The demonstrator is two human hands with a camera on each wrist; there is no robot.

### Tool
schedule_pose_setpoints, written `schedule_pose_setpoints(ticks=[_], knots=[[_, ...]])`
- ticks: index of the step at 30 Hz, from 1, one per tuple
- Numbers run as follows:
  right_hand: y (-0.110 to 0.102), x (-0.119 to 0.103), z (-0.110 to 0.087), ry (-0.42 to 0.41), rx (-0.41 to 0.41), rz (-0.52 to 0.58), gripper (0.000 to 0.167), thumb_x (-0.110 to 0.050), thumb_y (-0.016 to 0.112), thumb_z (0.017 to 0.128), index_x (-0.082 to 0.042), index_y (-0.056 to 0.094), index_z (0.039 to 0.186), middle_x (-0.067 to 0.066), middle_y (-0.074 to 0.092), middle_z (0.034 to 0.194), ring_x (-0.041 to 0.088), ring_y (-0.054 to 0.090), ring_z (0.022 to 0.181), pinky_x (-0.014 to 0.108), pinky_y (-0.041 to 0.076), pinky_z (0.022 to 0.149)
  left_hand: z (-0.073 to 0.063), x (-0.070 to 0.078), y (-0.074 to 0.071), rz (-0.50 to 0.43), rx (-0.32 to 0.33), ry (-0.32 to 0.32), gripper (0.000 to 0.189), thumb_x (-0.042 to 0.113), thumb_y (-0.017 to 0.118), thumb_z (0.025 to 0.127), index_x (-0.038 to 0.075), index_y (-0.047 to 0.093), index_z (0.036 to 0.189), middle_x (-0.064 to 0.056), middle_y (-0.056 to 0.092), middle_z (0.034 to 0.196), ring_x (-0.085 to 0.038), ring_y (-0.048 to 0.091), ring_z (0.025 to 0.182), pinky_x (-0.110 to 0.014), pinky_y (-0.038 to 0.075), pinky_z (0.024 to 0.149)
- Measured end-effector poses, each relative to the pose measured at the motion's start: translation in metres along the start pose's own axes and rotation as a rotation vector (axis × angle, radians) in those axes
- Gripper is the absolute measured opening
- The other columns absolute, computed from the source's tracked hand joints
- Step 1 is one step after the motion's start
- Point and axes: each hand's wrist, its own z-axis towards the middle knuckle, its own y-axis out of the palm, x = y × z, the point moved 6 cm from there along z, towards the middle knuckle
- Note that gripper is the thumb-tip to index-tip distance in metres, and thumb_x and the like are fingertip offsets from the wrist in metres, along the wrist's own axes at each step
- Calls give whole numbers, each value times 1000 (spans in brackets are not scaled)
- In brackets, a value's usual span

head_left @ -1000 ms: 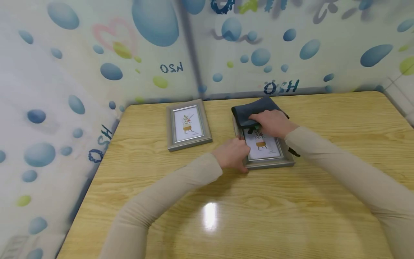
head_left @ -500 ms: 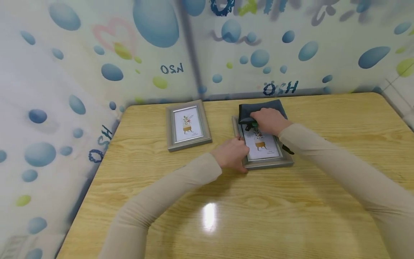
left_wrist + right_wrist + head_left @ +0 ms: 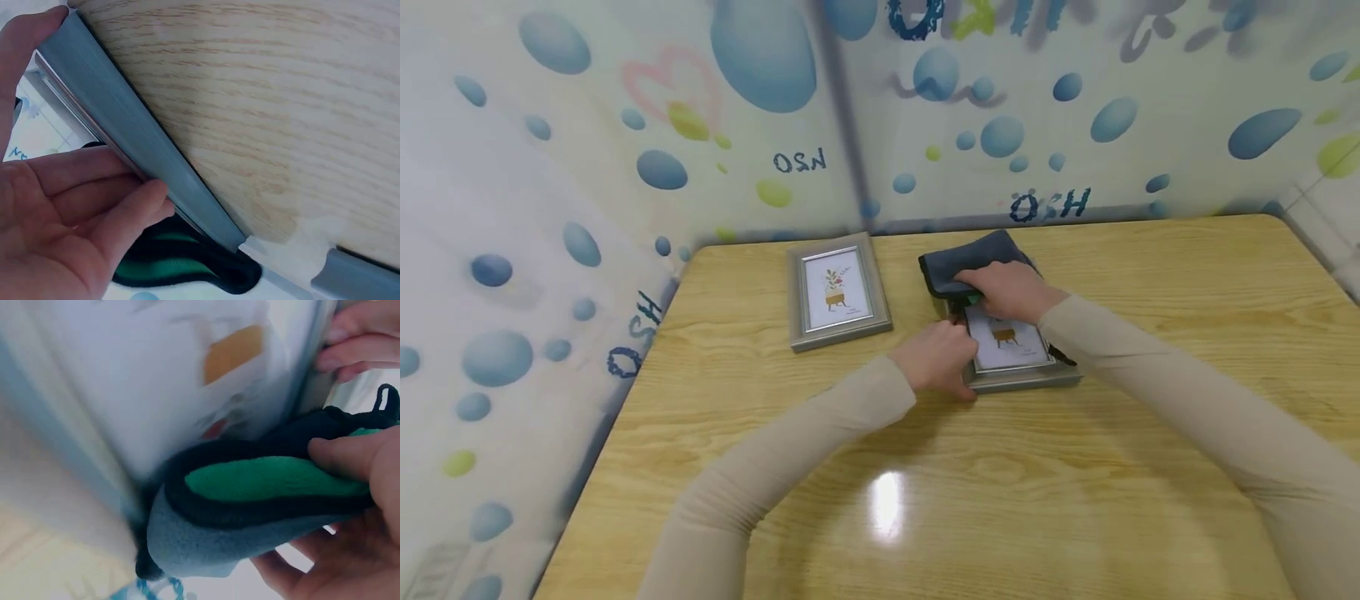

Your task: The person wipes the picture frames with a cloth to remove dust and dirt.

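Note:
A grey picture frame [image 3: 1026,382] with a plant print lies flat on the table. My left hand [image 3: 936,354] holds it at its left side, the thumb by the near corner and the other fingers along the edge. In the left wrist view the fingertips touch the grey moulding [image 3: 134,119]. Over the frame's far part, my right hand [image 3: 1009,290] grips a folded cleaning cloth [image 3: 973,257], blue-grey outside with black edging. The right wrist view shows the cloth's green inner side [image 3: 269,481] between thumb and fingers, against the frame. The cloth covers the print's top.
A second, matching picture frame [image 3: 840,336] lies to the left on the wooden table [image 3: 1000,500]. Behind the table's far edge rises a wall covering [image 3: 880,117] with blue drops, and it continues down the left side.
The right hand shifted the cloth slightly right, then back left past the frame's far left corner. The left hand and both picture frames have stayed in place.

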Motion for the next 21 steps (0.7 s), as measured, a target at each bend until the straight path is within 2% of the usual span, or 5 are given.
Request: schedule_pose_setpoints(ticks=[4,8,15,18,21], knots=[[0,14,-10,37,16,-94,39,-1,61,91,-7,58,129,15,67,111,33,65,90,52,51,78,0,1,0,-5,15,-1,45,54,77,75,10,71,84,-3,65,83,-16,60,74,-31,54,71],[-3,26,-19,76,25,-111,37,0,61,90,-4,60,126,16,67,110,34,65,91,53,50,77,-4,0,3,38,19,9,47,56,76,75,10,72,84,-4,67,86,-19,60,83,-32,50,83],[-10,44,-26,148,-23,-78,40,0,56,90,1,54,129,25,63,113,41,61,97,56,48,82,-20,-3,8,58,0,10,49,56,76,73,10,73,89,-13,65,107,-27,56,103,-32,50,86],[-11,48,-24,172,-58,-31,42,0,55,90,4,50,132,29,59,118,44,58,103,57,46,87,-25,-3,9,49,1,10,52,56,77,73,9,72,95,-15,62,115,-27,52,110,-31,49,89],[-11,49,-17,175,-85,17,42,0,52,92,6,47,133,30,56,121,45,56,106,57,44,89,-27,-3,10,39,2,9,52,55,78,72,10,71,96,-14,60,117,-26,51,111,-30,49,89]])
